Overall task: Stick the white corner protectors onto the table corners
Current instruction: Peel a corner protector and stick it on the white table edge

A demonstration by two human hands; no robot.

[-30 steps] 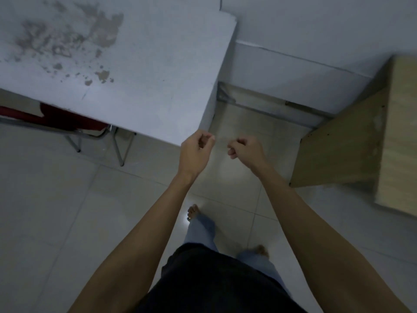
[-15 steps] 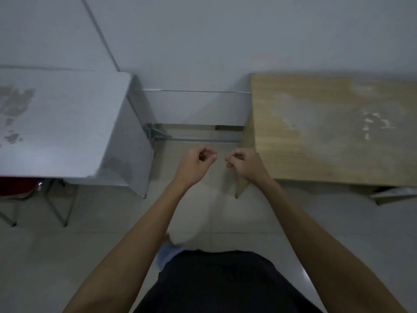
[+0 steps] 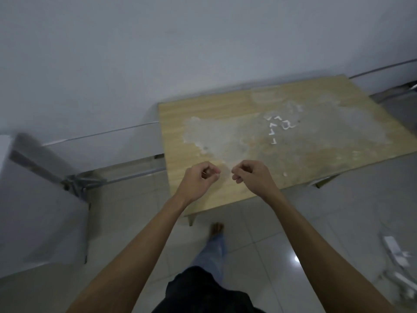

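L hand (image 3: 198,178) + R hand (image 3: 249,175) over wooden table (image 3: 203,114) — grips curled (contents unclear); white corner protectors (image 3: 278,127) mid-table.

A plain pale grey wall (image 3: 158,53) fills the far half of the view, meeting the floor along a thin metal strip (image 3: 101,134). The floor (image 3: 338,222) is laid with large glossy light tiles, and 1 small bright glare spot (image 3: 297,258) shows near the right. At the left edge stands a blurred white-grey piece of furniture (image 3: 33,211) on a metal frame (image 3: 76,186). Some white debris (image 3: 394,251) lies on the tiles at the near right. The light is dim and even.
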